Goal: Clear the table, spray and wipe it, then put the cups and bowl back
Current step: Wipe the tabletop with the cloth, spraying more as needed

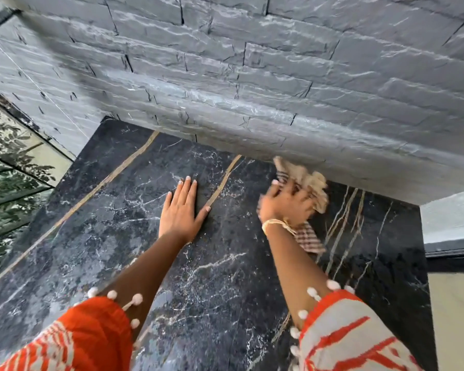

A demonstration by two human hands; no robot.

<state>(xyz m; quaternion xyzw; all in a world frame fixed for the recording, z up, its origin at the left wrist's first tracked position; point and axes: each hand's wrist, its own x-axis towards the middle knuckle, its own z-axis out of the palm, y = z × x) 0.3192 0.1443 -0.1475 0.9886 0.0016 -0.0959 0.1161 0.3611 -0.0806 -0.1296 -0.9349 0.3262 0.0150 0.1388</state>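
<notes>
Off to my left a glass pane (14, 167) shows leafy green beyond it, clear of the work. Next comes the dark marble surface (97, 236) with its gold veins, and it is bare: no cups, no bowl and no spray bottle anywhere in view, so I judge the clearing done and the spraying probably behind me too, though I can see no wet sheen to prove it. My left hand (181, 210) lies flat on the stone, fingers straight and together, thumb spread, holding nothing and simply bracing me. To its right, my right hand (284, 206) is curled down on a crumpled cloth (310, 183), beige with a striped part trailing back under my wrist; the hand is blurred, so I cannot say how tightly the fingers close, but the cloth is pressed under it against the stone. The cloth sits at the far edge, just under the grey slate wall (252, 76) that overhangs the surface there. That overhang is the one obstacle, crowding the back strip. Wiping is under way; the near and left stretches, then returning the cups and bowl, remain.
</notes>
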